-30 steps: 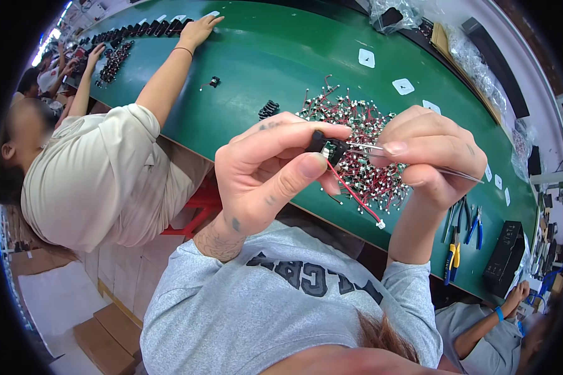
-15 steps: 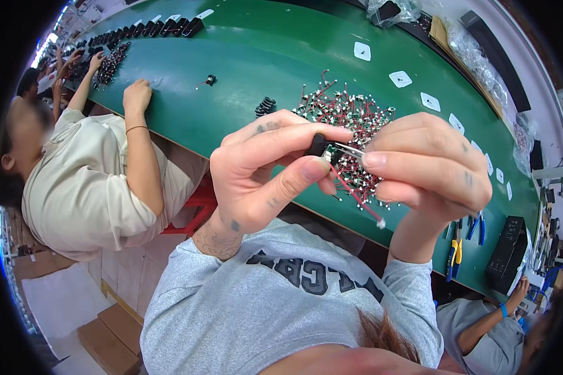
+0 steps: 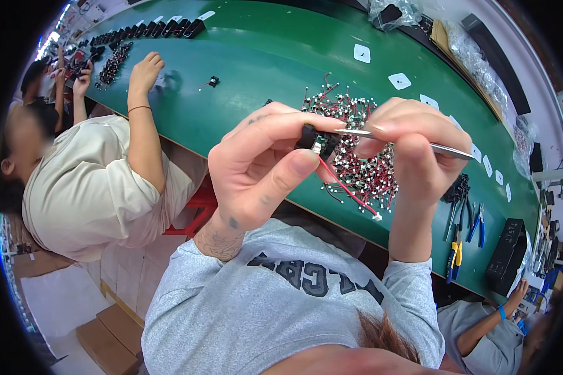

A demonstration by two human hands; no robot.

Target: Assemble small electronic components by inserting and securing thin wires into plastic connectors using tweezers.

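Now, head view: left hand (image 3: 256,165) pinching small black part (image 3: 307,136) between thumb and fingers, red wire (image 3: 350,189) hanging from it; right hand (image 3: 422,150) gripping tweezers (image 3: 453,152), tips reaching part's right edge, contact too small to tell. Part hovering over green table (image 3: 256,62), near pile of wired pieces (image 3: 372,178). Yellow-handled pliers (image 3: 453,259) lying near black box (image 3: 505,257).

1 L hand (image 3: 259,164), 1 R hand (image 3: 422,153), 1 pr tweezers (image 3: 451,152), 1 held blk pc (image 3: 326,143), 1 ylw/blue pliers (image 3: 453,255), 1 blk box (image 3: 505,257) nr R edge.
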